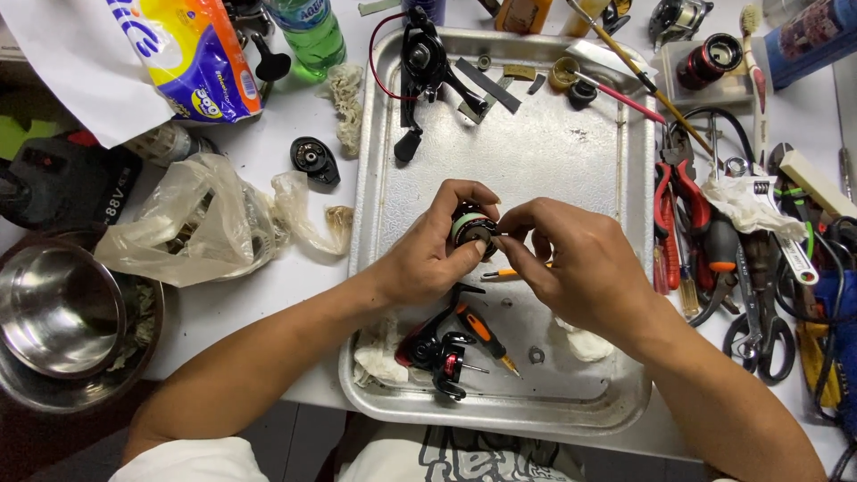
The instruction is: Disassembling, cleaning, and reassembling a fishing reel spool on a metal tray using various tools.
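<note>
Small black spool (471,228) with a pale green band, held over the middle of the metal tray (571,161). Left hand (428,254) cups it snugly; right hand (571,263) pinches its rim. Probably light, rigid, slick, so hold the edges.

Beyond the two grips, the middle of the metal tray (571,152) lies bare and gives open passage up to the black reel body (424,67) at its far rim. Nearer than the grips, a red-black reel (437,353), an orange screwdriver (482,332) and white rags (585,342) crowd the tray. Pliers (676,210) and scissors (759,330) block the tabletop right of the right grip
</note>
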